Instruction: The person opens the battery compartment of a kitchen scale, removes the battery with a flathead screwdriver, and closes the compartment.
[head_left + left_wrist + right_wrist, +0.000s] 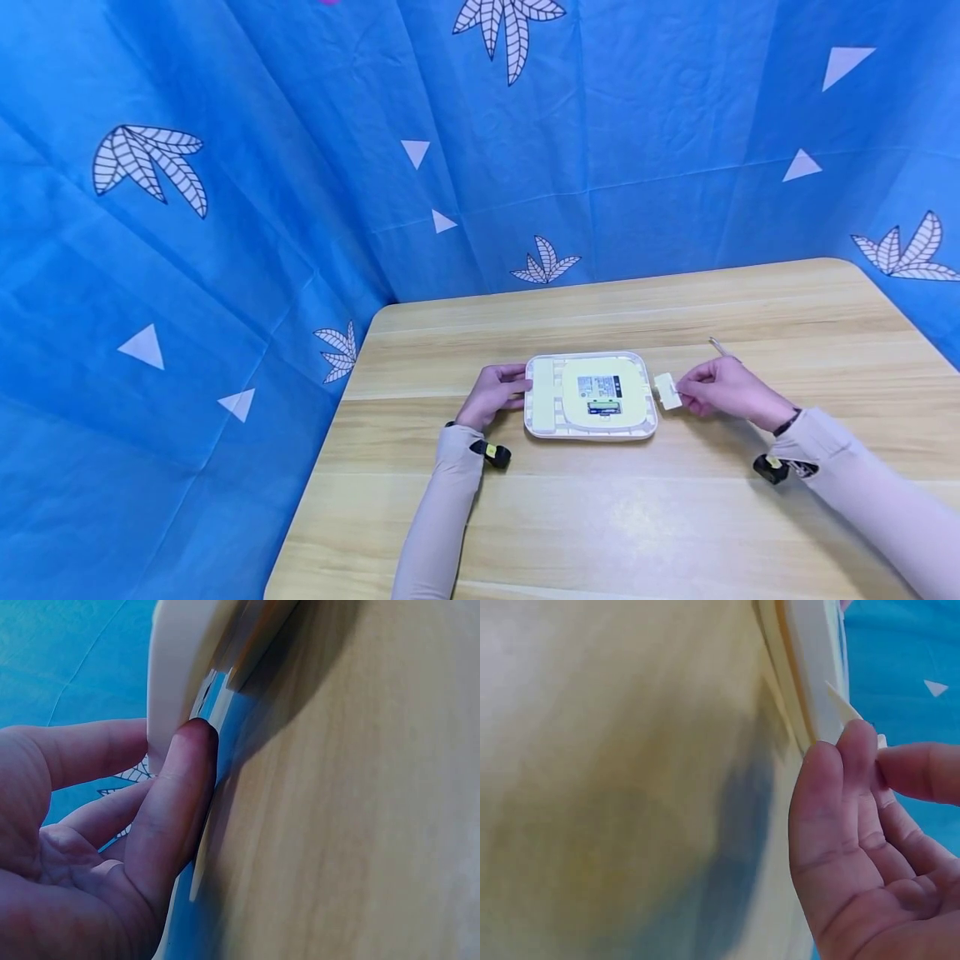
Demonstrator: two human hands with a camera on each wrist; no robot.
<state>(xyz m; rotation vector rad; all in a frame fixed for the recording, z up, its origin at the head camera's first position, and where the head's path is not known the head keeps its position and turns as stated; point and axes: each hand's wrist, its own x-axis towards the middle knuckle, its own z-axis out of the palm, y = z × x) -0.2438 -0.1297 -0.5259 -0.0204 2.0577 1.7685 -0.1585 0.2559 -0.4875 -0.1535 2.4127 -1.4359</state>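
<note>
A flat white device with rounded corners [551, 400] lies underside up on the table, showing a printed label [595, 387] and an uncovered battery compartment with a battery [603, 407] in it. At its left end my left hand [492, 393] grips the edge, and the left wrist view has the fingers of this hand [97, 825] on both sides of the rim. Just off the right end, my right hand [723, 390] pinches a small white battery cover [667, 391] between thumb and fingertips. In the right wrist view the cover [841, 701] appears edge-on, partly hidden by the right hand [877, 840].
A slim rod-like tool [718, 347] lies just behind my right hand, partly hidden by it. The wooden table [585, 517] extends around the device. Blue patterned cloth [645, 108] hangs behind the table and along its left side.
</note>
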